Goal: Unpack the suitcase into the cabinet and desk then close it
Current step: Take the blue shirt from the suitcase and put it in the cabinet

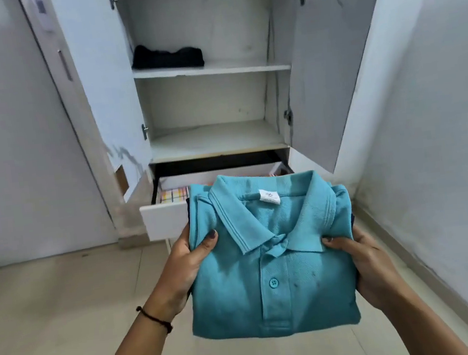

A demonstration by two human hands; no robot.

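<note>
The left hand [187, 263] and the right hand [366, 263] grip a folded teal polo shirt [271, 263] before the open white cabinet [203, 102], where a folded black garment [168, 57] already lies, so unpacking seems partly done.

Folded teal polo shirt [271, 263], front up, buttoned, level before open white cabinet [204, 104]; bottom drawer [162, 220] pulled out.

Bare forearms, both of them. Thin black cord bracelet [154, 319] round the left wrist, with a little knot or bead at either end of the visible stretch. Dark polish on the left hand [184, 267] thumbnail, same dark shade on the right hand [374, 263] thumbnail. Nails kept short.
</note>
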